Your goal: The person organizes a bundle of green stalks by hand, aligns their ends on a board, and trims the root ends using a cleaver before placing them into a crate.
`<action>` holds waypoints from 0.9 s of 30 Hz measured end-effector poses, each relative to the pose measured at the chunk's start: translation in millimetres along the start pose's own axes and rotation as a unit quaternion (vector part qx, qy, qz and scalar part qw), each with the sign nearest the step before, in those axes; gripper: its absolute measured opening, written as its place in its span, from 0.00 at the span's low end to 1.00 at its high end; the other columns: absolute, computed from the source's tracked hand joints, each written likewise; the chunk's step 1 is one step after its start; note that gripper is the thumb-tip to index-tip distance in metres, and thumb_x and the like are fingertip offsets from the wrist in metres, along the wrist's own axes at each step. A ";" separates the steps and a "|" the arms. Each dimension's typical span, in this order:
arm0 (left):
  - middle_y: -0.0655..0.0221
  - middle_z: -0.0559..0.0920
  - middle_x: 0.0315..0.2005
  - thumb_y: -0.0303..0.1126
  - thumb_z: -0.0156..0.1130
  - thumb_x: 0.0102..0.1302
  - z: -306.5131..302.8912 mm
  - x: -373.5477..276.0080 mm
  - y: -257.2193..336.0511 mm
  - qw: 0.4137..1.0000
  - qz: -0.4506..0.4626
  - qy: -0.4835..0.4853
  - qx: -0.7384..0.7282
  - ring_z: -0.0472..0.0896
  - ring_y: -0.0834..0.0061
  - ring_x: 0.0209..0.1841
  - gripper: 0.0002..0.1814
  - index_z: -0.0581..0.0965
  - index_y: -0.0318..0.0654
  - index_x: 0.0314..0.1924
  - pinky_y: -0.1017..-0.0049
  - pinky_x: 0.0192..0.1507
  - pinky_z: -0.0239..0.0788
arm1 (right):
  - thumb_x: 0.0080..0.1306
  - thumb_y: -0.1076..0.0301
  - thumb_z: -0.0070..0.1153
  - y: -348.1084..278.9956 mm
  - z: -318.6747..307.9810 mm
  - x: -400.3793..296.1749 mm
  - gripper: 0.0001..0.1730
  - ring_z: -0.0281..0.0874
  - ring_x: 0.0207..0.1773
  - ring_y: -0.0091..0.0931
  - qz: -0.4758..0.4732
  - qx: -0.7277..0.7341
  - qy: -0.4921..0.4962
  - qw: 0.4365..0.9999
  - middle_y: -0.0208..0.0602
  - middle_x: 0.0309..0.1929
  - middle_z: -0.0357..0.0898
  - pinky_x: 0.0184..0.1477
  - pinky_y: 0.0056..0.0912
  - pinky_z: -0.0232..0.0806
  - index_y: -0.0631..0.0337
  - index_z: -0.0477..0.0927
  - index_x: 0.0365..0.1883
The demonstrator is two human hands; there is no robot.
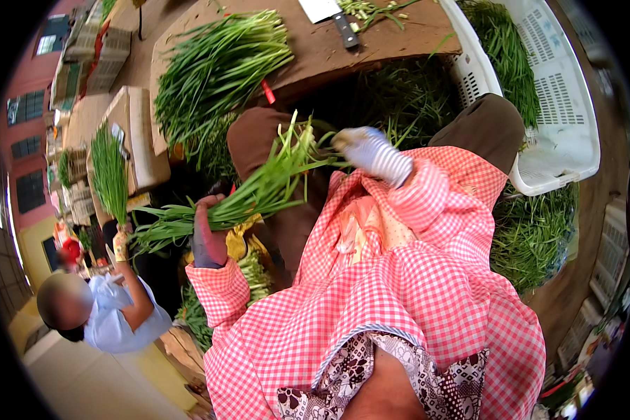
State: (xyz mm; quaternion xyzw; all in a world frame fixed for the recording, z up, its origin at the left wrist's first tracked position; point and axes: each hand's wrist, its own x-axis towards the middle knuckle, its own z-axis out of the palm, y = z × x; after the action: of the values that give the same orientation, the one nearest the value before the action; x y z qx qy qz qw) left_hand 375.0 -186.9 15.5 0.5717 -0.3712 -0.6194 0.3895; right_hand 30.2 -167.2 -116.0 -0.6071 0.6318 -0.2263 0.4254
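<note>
My left hand (208, 226), in a dark and pinkish glove, is closed around a bunch of long green leafy stalks (262, 194), like garlic chives, held over my lap. The pale stalk ends point up toward my right hand (365, 149), which wears a striped glove and is blurred. It is at some thin leaves beside those ends; whether its fingers grip them cannot be told. A larger pile of green stalks (226, 68) lies on the board (315, 68) in front of me. A cleaver (341, 26) with a black handle rests at the board's far side, near cut pale stalk ends (359, 9).
At the right stands a white plastic basket (556, 173) with greens in it. Loose leaves (399, 94) fill the space below the board, and a bag of greens (530, 241) sits lower right. To the left, a co-worker (121, 315) holds another green bunch (108, 173) near boxes.
</note>
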 end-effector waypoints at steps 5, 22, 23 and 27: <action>0.66 0.76 0.47 0.45 0.48 0.70 -10.5 -25.3 -12.5 0.995 -0.008 0.096 0.018 0.76 0.73 0.51 0.19 0.72 0.38 0.50 0.72 0.53 0.68 | 0.65 0.63 0.48 91.4 -76.7 -17.9 0.14 0.80 0.37 0.36 0.035 -0.142 0.224 0.964 0.45 0.36 0.82 0.43 0.33 0.71 0.61 0.81 0.41; 0.62 0.78 0.43 0.42 0.47 0.71 21.2 -17.7 -4.6 0.999 0.030 0.035 -0.008 0.77 0.73 0.46 0.16 0.73 0.37 0.48 0.73 0.49 0.70 | 0.63 0.60 0.51 -39.3 17.2 25.4 0.15 0.82 0.35 0.32 -0.021 0.000 -0.036 0.999 0.38 0.31 0.82 0.39 0.32 0.73 0.57 0.81 0.43; 0.62 0.78 0.43 0.42 0.47 0.71 24.1 -17.3 -2.7 0.999 0.014 0.052 0.003 0.77 0.72 0.47 0.17 0.73 0.37 0.49 0.72 0.49 0.70 | 0.63 0.60 0.52 -36.5 8.4 11.1 0.14 0.80 0.31 0.30 0.047 0.235 -0.038 0.970 0.37 0.28 0.81 0.38 0.31 0.72 0.58 0.81 0.41; 0.61 0.77 0.48 0.44 0.45 0.72 3.7 -6.6 -18.1 0.997 0.057 0.052 -0.017 0.76 0.71 0.51 0.20 0.72 0.35 0.51 0.69 0.53 0.69 | 0.61 0.58 0.51 -3.4 -11.1 8.9 0.14 0.79 0.30 0.31 -0.057 -0.074 0.031 0.995 0.42 0.27 0.80 0.36 0.33 0.71 0.58 0.82 0.36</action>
State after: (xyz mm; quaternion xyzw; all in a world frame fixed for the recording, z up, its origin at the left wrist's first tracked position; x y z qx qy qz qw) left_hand 370.5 -173.2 2.1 0.5743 -0.3718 -0.5719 0.4527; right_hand 24.1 -178.8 -109.6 -0.6647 0.6240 -0.2216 0.3460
